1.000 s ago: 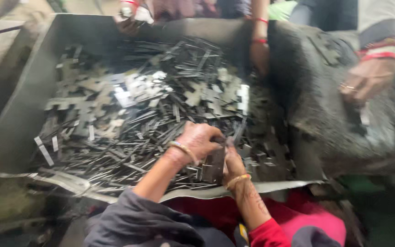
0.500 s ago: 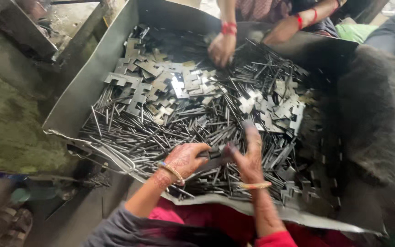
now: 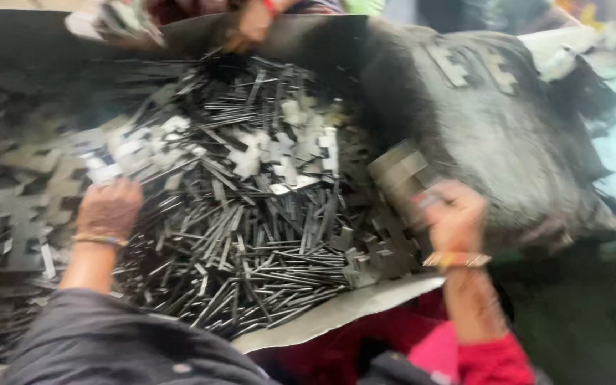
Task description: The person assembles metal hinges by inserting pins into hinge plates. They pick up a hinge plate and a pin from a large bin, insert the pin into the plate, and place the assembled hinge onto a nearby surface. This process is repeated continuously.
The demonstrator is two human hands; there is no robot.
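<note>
A big heap of thin dark metal strips (image 3: pixel 251 242) and pale cross-shaped stamped pieces (image 3: pixel 265 153) fills a metal tray (image 3: pixel 336 314). My left hand (image 3: pixel 108 210), a bangle on its wrist, rests knuckles-up on the left side of the heap; its fingers are buried and blurred. At the tray's right end my right hand (image 3: pixel 454 214) is raised and closed on a grey stack of flat metal pieces (image 3: pixel 401 171). The whole view is motion-blurred.
A dark, dusty cloth (image 3: pixel 493 128) with a few cross pieces on it drapes over the tray's right side. Another person's hand (image 3: pixel 251 21) reaches over the far rim. Red cloth (image 3: pixel 393 335) lies below the near edge.
My hands, together at the near middle of the heap before, have moved apart: the left out to the left, the right up to the right with a stack of pieces. The view has swung.
</note>
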